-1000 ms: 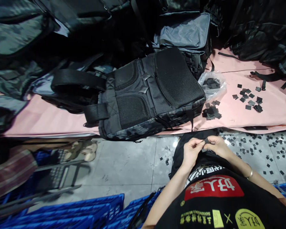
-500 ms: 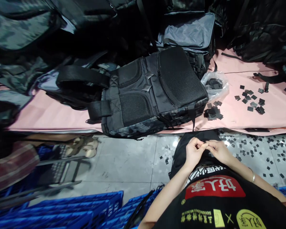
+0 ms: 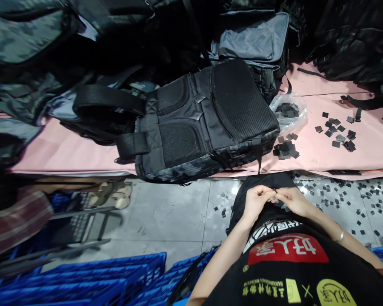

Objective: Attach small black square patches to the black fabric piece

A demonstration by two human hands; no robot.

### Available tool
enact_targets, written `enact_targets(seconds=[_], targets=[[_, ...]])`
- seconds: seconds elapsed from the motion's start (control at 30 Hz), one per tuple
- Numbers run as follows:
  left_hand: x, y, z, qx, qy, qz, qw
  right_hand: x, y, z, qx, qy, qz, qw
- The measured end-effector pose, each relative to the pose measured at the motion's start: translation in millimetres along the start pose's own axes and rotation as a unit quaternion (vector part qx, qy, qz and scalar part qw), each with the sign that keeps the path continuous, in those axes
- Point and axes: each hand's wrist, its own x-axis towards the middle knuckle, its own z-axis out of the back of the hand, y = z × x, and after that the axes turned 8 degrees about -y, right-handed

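Above my lap, my left hand (image 3: 257, 200) and my right hand (image 3: 292, 200) meet fingertip to fingertip, both closed in a pinch. Something small and dark seems to be between the fingers, too small and covered to make out. Beyond them a black backpack (image 3: 199, 121) lies on the pink-covered table (image 3: 322, 159), its mesh back panel facing up and its shoulder straps to the left. Close to its right end are a pile of small black squares (image 3: 285, 149) and a clear plastic bag (image 3: 295, 124) with more squares inside.
Several dark and camouflage bags crowd the table's far side, one an open bag (image 3: 249, 40) with grey lining. Loose squares (image 3: 335, 127) are scattered at right, with more on the tiled floor (image 3: 166, 212). Blue crates (image 3: 140, 272) stand below, and a metal frame (image 3: 104, 227) at left.
My fingers have shifted slightly against each other, and the left hand sits a little further left. The backpack and squares have stayed put; the view has tilted a touch.
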Motion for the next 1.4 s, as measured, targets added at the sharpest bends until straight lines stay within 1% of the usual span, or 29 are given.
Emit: enact_targets(seconds=[0.27,0.47,0.63,0.73,0.83,0.9,0.93,0.97,1.0,1.07,1.1,1.13,1.17,1.27,1.33,1.4], targets=[[0,-3,8.2,0.020,0.050,0.037,0.998,1,0,4,0.004,0.014,-0.021,1.000],[0,-3,10.1,0.030,0.070,0.041,0.996,2,-1,8,-0.011,0.042,-0.010,0.999],[-2,-2,11.2,0.041,0.068,0.050,0.996,2,2,9,-0.048,0.061,0.015,0.997],[-3,0,10.6,0.059,0.063,0.043,0.995,1,5,9,-0.073,0.069,0.034,0.994],[-4,2,8.0,0.086,0.048,0.013,0.995,0,3,9,-0.058,0.076,0.047,0.994],[-4,5,5.2,0.114,0.028,-0.030,0.993,1,-1,9,-0.032,0.075,0.037,0.996],[-4,6,3.6,0.135,0.006,-0.061,0.989,1,-2,8,-0.023,0.056,0.025,0.998],[-4,7,2.0,0.161,-0.024,-0.098,0.982,1,-3,7,-0.020,0.018,0.009,1.000],[-5,8,0.3,0.188,-0.058,-0.134,0.971,1,-3,6,-0.023,-0.038,-0.010,0.999],[-6,8,-2.5,0.234,-0.113,-0.199,0.945,1,-2,4,-0.036,-0.152,-0.039,0.987],[-6,7,-3.7,0.249,-0.124,-0.223,0.934,1,0,3,-0.037,-0.184,-0.046,0.981],[-7,6,-4.5,0.259,-0.123,-0.242,0.927,2,1,1,-0.033,-0.194,-0.049,0.979],[-8,4,-5.0,0.265,-0.115,-0.256,0.922,2,1,0,-0.022,-0.185,-0.051,0.981],[-9,0,-4.4,0.274,-0.071,-0.277,0.918,5,-3,-1,0.028,-0.126,-0.076,0.989],[-10,0,-2.9,0.275,-0.049,-0.274,0.920,6,-7,0,0.053,-0.103,-0.090,0.989],[-10,1,-1.6,0.267,-0.041,-0.255,0.929,7,-10,0,0.059,-0.099,-0.085,0.990]])
